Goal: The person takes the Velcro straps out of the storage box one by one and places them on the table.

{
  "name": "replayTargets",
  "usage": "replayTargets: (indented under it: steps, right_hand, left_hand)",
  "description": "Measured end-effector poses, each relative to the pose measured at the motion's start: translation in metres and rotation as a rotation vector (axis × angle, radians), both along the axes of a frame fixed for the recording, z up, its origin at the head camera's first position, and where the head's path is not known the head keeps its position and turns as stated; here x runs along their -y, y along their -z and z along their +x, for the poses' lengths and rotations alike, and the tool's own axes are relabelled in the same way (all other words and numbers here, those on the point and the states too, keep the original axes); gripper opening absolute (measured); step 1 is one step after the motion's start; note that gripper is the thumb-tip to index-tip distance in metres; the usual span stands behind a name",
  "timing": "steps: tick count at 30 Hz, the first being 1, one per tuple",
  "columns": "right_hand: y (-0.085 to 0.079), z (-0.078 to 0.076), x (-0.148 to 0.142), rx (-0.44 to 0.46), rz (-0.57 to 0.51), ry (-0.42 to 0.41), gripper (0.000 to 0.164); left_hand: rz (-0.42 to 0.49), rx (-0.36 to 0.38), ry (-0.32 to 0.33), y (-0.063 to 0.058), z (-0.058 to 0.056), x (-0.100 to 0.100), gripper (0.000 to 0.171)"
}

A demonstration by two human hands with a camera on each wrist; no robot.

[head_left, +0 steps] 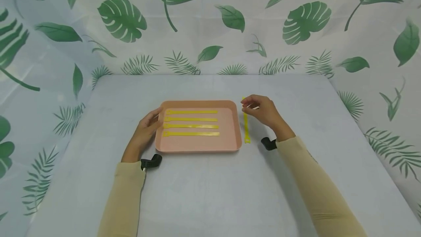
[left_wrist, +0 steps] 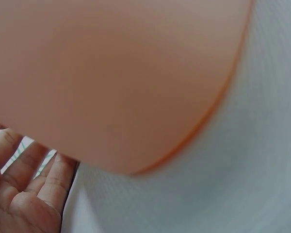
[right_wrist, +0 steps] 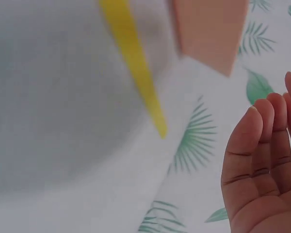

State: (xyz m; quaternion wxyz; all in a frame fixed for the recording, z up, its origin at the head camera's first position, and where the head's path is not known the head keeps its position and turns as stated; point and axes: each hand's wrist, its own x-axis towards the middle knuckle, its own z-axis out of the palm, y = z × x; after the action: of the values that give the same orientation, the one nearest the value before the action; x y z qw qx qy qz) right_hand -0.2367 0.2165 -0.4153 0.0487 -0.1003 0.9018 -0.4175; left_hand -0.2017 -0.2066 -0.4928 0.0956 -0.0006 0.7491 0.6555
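In the tray point(head_left: 197, 145), four strips point(head_left: 191, 126); left hand point(head_left: 143, 131) alongside.

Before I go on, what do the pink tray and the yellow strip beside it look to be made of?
Pink tray: probably moulded plastic, satin finish, given its smooth, evenly coloured surface and rounded corners.
Yellow strip: perhaps thin plastic, being flat and uniformly coloured; rubber remains possible.

Soft, slightly dim light covers the worktop point(head_left: 210, 193); a faint shadow runs beside the right sleeve point(head_left: 317, 182) at lower right. In the wrist views, the tray point(left_wrist: 136, 87) and yellow strip point(right_wrist: 136, 68) blur.
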Motion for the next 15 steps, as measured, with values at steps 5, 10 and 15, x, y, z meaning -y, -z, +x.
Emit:
replayTargets:
  steps: [5,10,15]
  right_hand:
    - [-0.011,0.0,0.011,-0.045,-0.039,-0.052,0.023]
    - [-0.016,-0.002,0.023,-0.065,-0.094,-0.11,0.023]
    - [-0.022,-0.003,0.036,-0.05,-0.122,-0.16,0.024]
  left_hand:
    - [0.001,0.003,-0.001,0.0,0.0,0.001,0.06]
    - [0.005,-0.013,0.007,0.001,0.0,0.002,0.06]
    - [-0.001,-0.027,0.012,0.002,-0.001,0.002,0.06]
